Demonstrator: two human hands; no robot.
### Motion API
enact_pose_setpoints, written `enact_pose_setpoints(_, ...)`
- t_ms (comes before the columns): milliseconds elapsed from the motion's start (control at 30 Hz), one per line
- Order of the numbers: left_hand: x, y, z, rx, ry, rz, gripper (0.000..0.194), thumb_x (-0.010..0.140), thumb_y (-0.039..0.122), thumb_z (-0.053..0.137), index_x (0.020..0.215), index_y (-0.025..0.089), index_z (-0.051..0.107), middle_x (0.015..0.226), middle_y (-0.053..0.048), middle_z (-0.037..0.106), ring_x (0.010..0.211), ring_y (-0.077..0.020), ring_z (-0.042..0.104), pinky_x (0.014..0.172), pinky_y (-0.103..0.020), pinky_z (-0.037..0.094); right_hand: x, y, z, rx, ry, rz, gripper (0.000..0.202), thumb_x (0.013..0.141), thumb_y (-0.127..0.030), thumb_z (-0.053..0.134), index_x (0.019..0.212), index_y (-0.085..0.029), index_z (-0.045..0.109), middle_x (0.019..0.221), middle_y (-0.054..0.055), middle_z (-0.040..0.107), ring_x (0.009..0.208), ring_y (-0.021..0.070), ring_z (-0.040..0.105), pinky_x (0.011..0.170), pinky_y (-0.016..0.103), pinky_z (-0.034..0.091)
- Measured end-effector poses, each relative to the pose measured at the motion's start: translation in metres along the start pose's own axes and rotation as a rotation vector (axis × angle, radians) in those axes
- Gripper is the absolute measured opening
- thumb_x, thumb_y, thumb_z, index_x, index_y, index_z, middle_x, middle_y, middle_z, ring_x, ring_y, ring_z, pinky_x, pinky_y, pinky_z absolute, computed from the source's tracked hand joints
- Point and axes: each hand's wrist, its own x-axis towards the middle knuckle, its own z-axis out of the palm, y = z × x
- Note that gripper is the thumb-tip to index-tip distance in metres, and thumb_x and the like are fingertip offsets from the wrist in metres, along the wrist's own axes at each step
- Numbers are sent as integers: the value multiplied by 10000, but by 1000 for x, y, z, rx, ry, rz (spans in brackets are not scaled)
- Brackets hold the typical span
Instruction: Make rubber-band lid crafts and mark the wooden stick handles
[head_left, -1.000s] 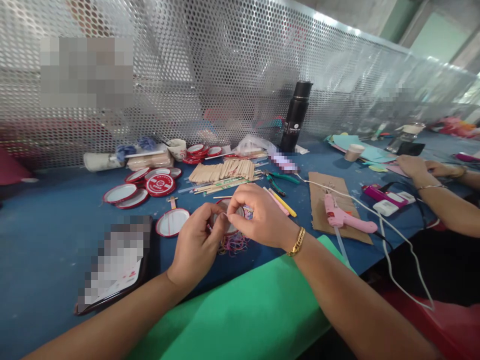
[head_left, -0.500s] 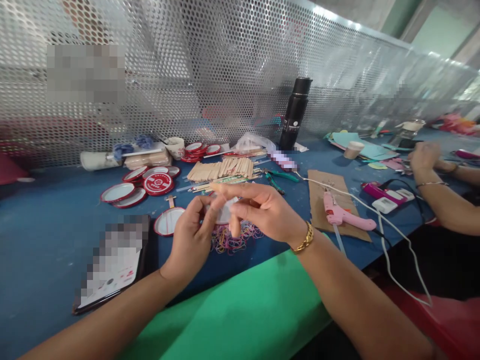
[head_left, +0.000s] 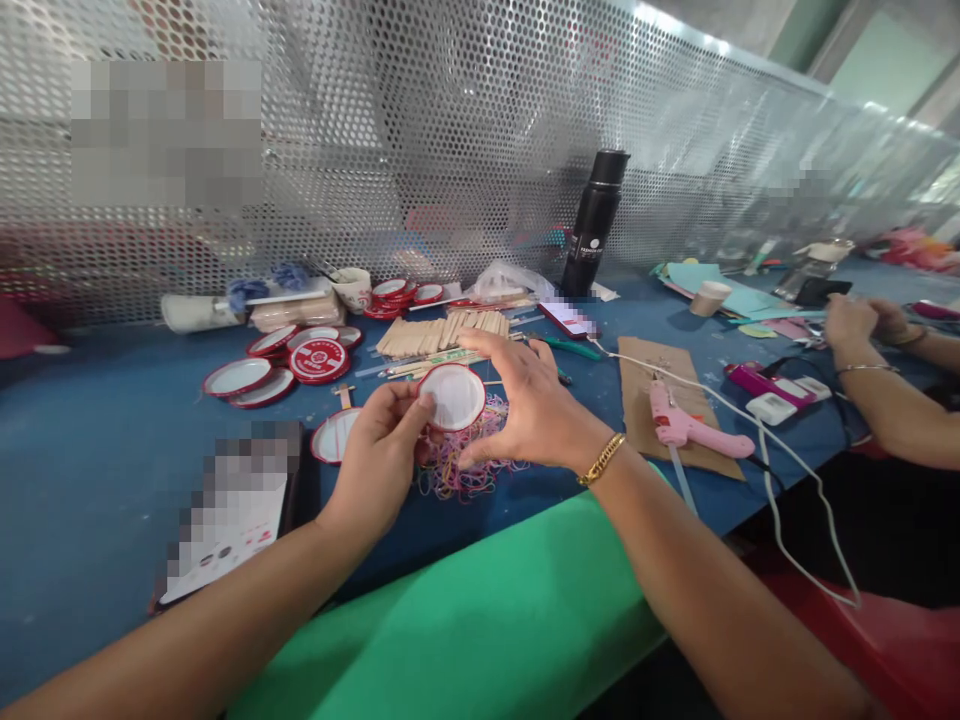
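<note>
A round lid [head_left: 453,397] with a red rim and whitish inside is pinched at its left edge by my left hand [head_left: 382,450]. My right hand [head_left: 536,405] is at the lid's right, thumb and fingers spread apart, with nothing visible between them. Under and behind the lid lies a pile of thin coloured rubber bands [head_left: 469,470]. A second lid [head_left: 334,437] with a wooden stick at its top lies on the table, partly hidden by my left hand. Flat wooden sticks [head_left: 442,335] lie in a row beyond my hands.
Red-rimmed lids [head_left: 238,377] and a phone [head_left: 232,530] are at left. A black bottle [head_left: 595,225] stands by the mesh partition. Right are pliers [head_left: 574,347], a pink glue gun [head_left: 686,425] on cardboard [head_left: 637,370], a white cable [head_left: 772,520] and another person's hands [head_left: 862,325].
My right hand has moved off the lid to the right and its fingers have spread. The lid in my left hand, partly covered before, now shows its inside.
</note>
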Motion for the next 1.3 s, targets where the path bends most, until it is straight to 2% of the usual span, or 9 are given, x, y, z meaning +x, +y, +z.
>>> enact_pose_setpoints(200, 2, 2, -2, -141, 86, -70, 274, 689, 340, 803, 750, 210, 570, 582, 54, 608, 514, -115, 563, 413, -180, 436, -1, 4, 6, 3, -18, -9, 1145, 601, -604, 897, 1510, -295, 274, 1597, 149, 420, 1450, 389, 405, 1204, 644, 147)
enact_pose_setpoints(333, -2, 5, 2, -176, 44, -119, 280, 648, 305, 825, 738, 206, 579, 573, 53, 632, 488, -104, 562, 427, -178, 448, 1, 4, 7, 71, -15, 2, 1181, 571, -598, 917, 1511, -302, 267, 1590, 152, 424, 1425, 390, 439, 1212, 655, 130)
enact_pose_setpoints(500, -11, 12, 8, -166, -72, -256, 253, 612, 276, 821, 678, 196, 590, 508, 55, 610, 414, -83, 522, 411, -169, 425, 4, 1, 7, 311, 12, -38, 1130, 488, -585, 956, 1415, -277, 387, 1486, 142, 521, 1306, 355, 552, 1168, 614, 309)
enact_pose_setpoints(600, -17, 16, 10, -196, -100, -284, 228, 622, 280, 809, 643, 194, 598, 464, 71, 548, 380, -57, 442, 378, -151, 357, 6, -1, 9, 571, 9, -44, 1041, 493, -585, 955, 1341, -274, 438, 1478, 137, 511, 1300, 324, 560, 1111, 530, 439)
enact_pose_setpoints(667, -21, 19, 11, -250, -116, -284, 223, 636, 286, 811, 649, 198, 606, 451, 83, 512, 372, -48, 401, 377, -148, 340, 7, -1, 10, 747, 8, -62, 1018, 487, -580, 959, 1312, -279, 444, 1487, 131, 491, 1312, 309, 553, 1091, 489, 478)
enact_pose_setpoints(867, -33, 29, 15, -314, -117, -290, 253, 613, 274, 864, 712, 190, 646, 488, 78, 573, 385, -40, 451, 402, -135, 387, 6, -6, 14, 961, 6, -108, 942, 512, -491, 982, 1285, -294, 482, 1462, 107, 513, 1357, 292, 520, 1157, 485, 420)
enact_pose_setpoints(967, -35, 32, 18, -315, -113, -284, 254, 612, 265, 862, 718, 185, 645, 495, 72, 609, 383, -43, 488, 396, -128, 388, 5, -8, 15, 1002, -27, -71, 945, 491, -481, 990, 1277, -294, 498, 1485, 108, 508, 1386, 297, 496, 1169, 490, 403)
enact_pose_setpoints(1167, -36, 34, 17, -259, -167, -297, 216, 655, 296, 827, 701, 185, 647, 451, 63, 591, 371, -57, 484, 384, -143, 381, 6, -9, 13, 1057, -91, -40, 942, 440, -434, 1011, 1243, -264, 548, 1467, 126, 545, 1388, 303, 509, 1164, 492, 416)
enact_pose_setpoints(1300, -38, 35, 18, -264, -115, -272, 210, 641, 282, 825, 697, 192, 643, 475, 71, 582, 374, -57, 469, 382, -157, 367, 7, -12, 13, 1062, -86, -38, 910, 451, -454, 1002, 1225, -271, 560, 1468, 116, 553, 1384, 301, 520, 1168, 493, 419)
